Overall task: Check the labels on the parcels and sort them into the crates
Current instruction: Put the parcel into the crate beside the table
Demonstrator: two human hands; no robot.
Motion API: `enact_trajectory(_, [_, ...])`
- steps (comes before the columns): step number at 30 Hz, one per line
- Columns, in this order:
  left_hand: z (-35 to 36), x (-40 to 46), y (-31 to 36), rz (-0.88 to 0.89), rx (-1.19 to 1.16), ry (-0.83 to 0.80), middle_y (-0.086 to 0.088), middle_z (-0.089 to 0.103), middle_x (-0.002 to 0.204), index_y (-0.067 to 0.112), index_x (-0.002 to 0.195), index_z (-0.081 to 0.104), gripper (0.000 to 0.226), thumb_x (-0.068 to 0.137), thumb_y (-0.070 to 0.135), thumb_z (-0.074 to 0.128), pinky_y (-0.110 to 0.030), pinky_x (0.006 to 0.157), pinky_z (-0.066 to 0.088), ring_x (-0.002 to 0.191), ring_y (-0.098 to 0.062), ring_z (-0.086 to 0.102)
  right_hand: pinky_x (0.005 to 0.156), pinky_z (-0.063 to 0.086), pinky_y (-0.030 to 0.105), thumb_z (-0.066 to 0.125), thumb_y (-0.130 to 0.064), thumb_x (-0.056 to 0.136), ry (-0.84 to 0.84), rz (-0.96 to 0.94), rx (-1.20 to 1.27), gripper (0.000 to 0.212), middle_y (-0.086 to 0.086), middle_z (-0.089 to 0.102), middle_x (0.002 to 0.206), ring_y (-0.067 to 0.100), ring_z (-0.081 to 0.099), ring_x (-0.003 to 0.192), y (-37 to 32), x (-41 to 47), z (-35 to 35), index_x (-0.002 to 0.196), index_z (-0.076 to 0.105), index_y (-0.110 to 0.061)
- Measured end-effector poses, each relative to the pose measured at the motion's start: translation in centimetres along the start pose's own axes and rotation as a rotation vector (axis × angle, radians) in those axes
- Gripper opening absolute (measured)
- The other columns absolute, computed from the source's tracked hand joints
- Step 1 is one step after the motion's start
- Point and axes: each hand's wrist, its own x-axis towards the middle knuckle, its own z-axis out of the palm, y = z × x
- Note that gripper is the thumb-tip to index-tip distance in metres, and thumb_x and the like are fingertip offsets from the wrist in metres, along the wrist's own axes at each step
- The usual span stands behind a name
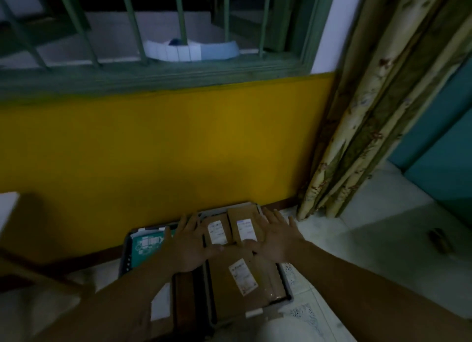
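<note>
Though dim, hands (229,242) flat over parcels (231,230); crate (125,260) half hidden.

Matt brown cardboard parcels (245,275) carry white paper labels (242,276) (print too blurred to read); the patterned cloth curtain (357,137) hangs beside a matt yellow painted wall (166,142).

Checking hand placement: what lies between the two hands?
In the head view, two brown parcels with white labels, one nearer the left hand, the other nearer the right hand, lie side by side in the crate.
</note>
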Motion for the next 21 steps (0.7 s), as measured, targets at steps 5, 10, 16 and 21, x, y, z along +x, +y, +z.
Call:
enact_trajectory(5, [-2.1, -6.3, 0.2, -0.01, 0.0, 0.061, 0.002, -0.023, 0.159, 0.038, 0.152, -0.01, 0.092, 0.08, 0.081, 0.03, -0.06, 0.116, -0.001, 0.147, -0.026, -0.018, 0.116, -0.008, 0.053, 0.028, -0.078, 0.087, 0.038, -0.009, -0.044, 0.089, 0.0, -0.012, 0.163, 0.024, -0.008, 0.15, -1.9, -6.4, -2.4, 0.154, -0.008, -0.032])
enact_trajectory(10, [-1.5, -14.1, 0.8, -0.042, -0.002, 0.166, 0.0, -0.022, 0.159, 0.037, 0.152, -0.01, 0.097, 0.076, 0.082, 0.03, -0.061, 0.115, -0.001, 0.147, -0.028, -0.017, 0.117, -0.004, 0.057, 0.028, -0.078, 0.088, 0.098, -0.057, -0.07, 0.088, 0.001, -0.01, 0.163, 0.027, -0.006, 0.15, -2.6, -13.3, -2.0, 0.155, -0.006, -0.032])
enact_trajectory(16, [0.6, -24.9, 1.2, -0.099, -0.07, 0.246, 0.001, -0.02, 0.16, 0.037, 0.152, -0.009, 0.092, 0.081, 0.077, 0.033, -0.058, 0.117, -0.001, 0.148, -0.026, -0.016, 0.118, -0.003, 0.055, 0.028, -0.077, 0.088, 0.08, -0.109, -0.113, 0.088, 0.001, -0.01, 0.163, 0.026, -0.007, 0.15, -3.8, -23.0, -0.3, 0.155, -0.007, -0.032])
enact_trajectory(21, [1.7, -32.4, 0.2, -0.162, -0.079, 0.25, 0.002, -0.02, 0.16, 0.037, 0.152, -0.009, 0.088, 0.086, 0.074, 0.036, -0.058, 0.117, 0.001, 0.148, -0.025, -0.015, 0.118, 0.002, 0.052, 0.025, -0.08, 0.086, 0.071, -0.118, -0.157, 0.089, 0.0, -0.008, 0.163, 0.024, -0.002, 0.15, -5.9, -28.2, 0.4, 0.155, -0.005, -0.031])
